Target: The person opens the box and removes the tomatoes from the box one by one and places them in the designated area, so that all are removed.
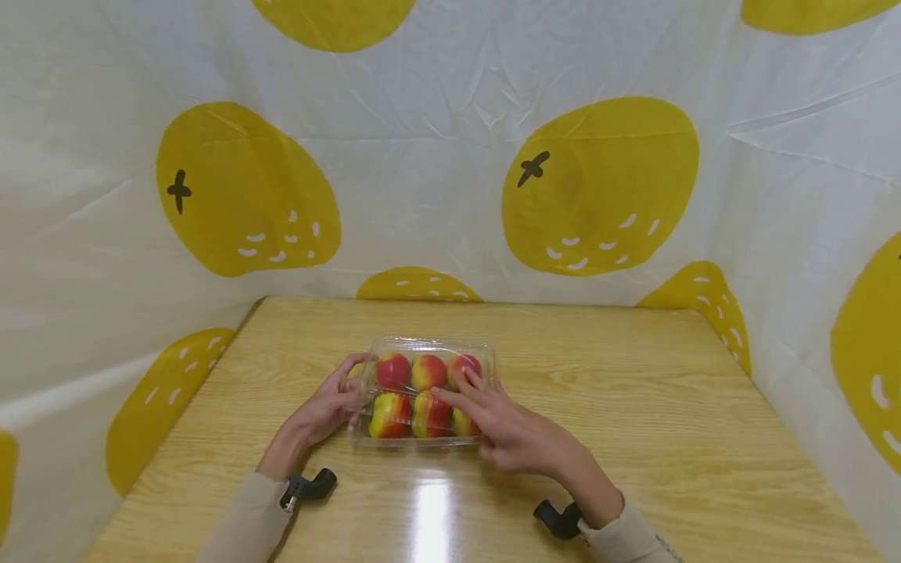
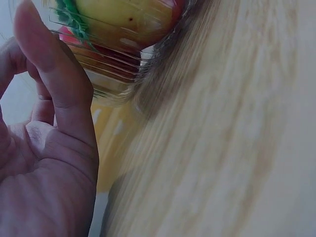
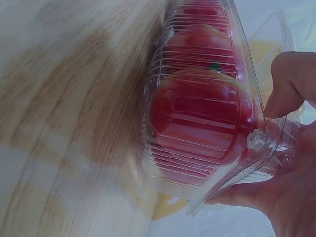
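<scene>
Beige sleeves point(image 1: 242, 520) come first, leading to a left hand point(image 1: 325, 407) curled round the left end of a clear plastic box point(image 1: 422, 442) and a right hand point(image 1: 521, 438), fingers spread apart over its right part. Six red-and-yellow apples point(image 1: 429, 373) sit inside, in two rows, on the wooden tabletop point(image 1: 633, 375); beyond hangs white cloth point(image 1: 422, 195) printed with yellow fruit.

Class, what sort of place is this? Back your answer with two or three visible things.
Probably a screened-off tabletop set for filming handwork: white sheeting printed with yellow fruit surrounds three sides of a wood-grain table, and black wrist-worn devices suggest recording.
</scene>
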A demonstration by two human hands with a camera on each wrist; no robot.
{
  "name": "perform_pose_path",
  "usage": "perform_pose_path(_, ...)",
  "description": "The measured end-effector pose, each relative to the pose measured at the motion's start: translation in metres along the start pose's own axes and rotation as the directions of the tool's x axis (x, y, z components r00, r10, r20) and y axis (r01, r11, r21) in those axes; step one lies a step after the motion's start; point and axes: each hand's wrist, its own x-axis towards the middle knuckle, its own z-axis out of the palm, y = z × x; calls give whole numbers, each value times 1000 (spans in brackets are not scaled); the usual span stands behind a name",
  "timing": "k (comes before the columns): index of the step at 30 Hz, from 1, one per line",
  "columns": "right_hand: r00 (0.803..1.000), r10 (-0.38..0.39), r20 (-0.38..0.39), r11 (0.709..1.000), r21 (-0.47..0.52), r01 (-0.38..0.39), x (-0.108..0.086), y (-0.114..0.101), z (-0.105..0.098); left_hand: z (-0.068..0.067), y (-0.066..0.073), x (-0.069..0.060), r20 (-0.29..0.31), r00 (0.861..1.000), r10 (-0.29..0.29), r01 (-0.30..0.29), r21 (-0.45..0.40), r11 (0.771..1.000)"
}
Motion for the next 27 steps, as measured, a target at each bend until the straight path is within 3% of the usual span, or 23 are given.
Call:
perform_pose_path(6,998,-53,-23,998,-22,53,0,2,-6,0,-1,0,12,1000,9,-8,-18,1000)
perform_pose_path(15,1000,-18,-26,1000,-22,18,1,1,-12,-1,1,0,10,999,36,-35,-29,999)
perform_pose_path(27,1000,7,-24,1000,-29,-8,0,-2,-19,-1,0,-1,28,999,29,-26,-89,996)
